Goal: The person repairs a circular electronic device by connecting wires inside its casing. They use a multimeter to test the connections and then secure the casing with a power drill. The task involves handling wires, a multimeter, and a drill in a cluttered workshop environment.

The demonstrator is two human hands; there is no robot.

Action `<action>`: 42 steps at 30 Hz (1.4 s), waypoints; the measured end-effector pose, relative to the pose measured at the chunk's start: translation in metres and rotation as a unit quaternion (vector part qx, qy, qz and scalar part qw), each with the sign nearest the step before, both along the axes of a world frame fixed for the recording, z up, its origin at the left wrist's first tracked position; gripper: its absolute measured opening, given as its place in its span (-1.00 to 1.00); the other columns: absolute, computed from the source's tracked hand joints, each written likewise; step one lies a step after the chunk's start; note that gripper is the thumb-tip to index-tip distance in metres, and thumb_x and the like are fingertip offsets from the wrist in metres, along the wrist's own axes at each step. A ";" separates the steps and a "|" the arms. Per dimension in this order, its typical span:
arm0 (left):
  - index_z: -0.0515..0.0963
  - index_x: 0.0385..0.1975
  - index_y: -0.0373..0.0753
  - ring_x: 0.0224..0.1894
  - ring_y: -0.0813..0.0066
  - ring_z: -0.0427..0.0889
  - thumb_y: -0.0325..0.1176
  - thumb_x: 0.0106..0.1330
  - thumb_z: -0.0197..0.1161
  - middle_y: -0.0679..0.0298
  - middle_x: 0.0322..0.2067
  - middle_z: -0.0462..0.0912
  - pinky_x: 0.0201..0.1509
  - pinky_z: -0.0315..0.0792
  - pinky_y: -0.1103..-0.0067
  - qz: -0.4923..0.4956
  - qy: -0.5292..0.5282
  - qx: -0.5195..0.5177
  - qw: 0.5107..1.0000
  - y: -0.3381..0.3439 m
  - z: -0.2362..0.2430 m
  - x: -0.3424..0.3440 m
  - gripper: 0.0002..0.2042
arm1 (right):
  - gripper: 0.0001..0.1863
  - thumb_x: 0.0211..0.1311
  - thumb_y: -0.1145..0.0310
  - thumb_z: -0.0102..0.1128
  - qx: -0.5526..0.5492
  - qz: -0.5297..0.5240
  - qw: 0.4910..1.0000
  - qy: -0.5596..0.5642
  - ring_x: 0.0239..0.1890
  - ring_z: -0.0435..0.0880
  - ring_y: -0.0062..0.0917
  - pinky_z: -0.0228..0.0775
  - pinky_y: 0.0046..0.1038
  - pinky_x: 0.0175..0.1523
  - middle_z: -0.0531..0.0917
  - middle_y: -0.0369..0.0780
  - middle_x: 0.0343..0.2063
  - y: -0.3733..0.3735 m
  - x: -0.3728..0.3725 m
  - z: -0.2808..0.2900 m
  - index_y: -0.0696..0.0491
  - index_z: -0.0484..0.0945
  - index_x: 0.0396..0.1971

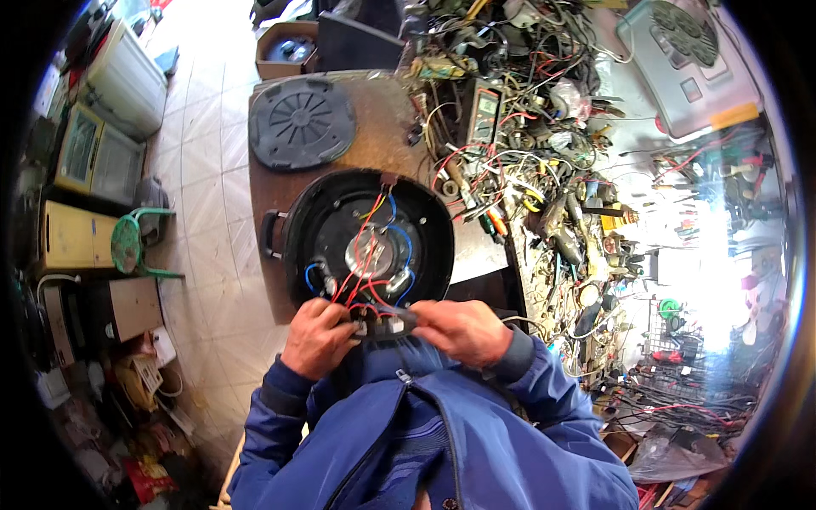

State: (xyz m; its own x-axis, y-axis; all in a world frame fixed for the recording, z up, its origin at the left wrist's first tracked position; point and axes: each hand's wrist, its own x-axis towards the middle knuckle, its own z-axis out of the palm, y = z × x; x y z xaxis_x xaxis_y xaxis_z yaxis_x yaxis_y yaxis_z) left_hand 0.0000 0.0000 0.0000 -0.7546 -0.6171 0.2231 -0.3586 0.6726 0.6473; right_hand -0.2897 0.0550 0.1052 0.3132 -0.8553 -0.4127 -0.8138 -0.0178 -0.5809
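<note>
An overturned black electric cooker body (438,229) stands at the table's near edge, its underside open. Red, blue and yellow wires (410,246) run inside it around a round silvery centre (371,255). At its near side sits a small black control housing (387,326) with pale connectors, in front of my body. My left hand (320,338) has its fingers curled at that housing's left end; what they pinch is hidden. From the right, my right hand (463,330) closes on a slim greyish piece pointing at the wires, too small to name.
A black vented base cover (302,123) lies on the brown table (382,110) beyond the cooker. A multimeter (486,115) rests by heaped cables and tools (552,170) on the right. To the left, a green stool (127,244) stands on the tiled floor (204,204).
</note>
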 end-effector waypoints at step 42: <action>0.75 -0.25 -0.20 -0.07 0.07 0.57 -0.51 -0.01 0.55 0.16 -0.20 0.64 0.07 0.47 0.27 0.139 -0.094 -0.049 0.985 0.004 0.011 -0.139 -0.72 | -0.72 0.21 0.33 0.43 -0.232 -0.487 0.833 0.119 -0.13 0.68 -0.12 0.59 -0.11 -0.09 0.61 -0.10 -0.24 0.020 -0.238 -0.262 0.08 0.66 -0.12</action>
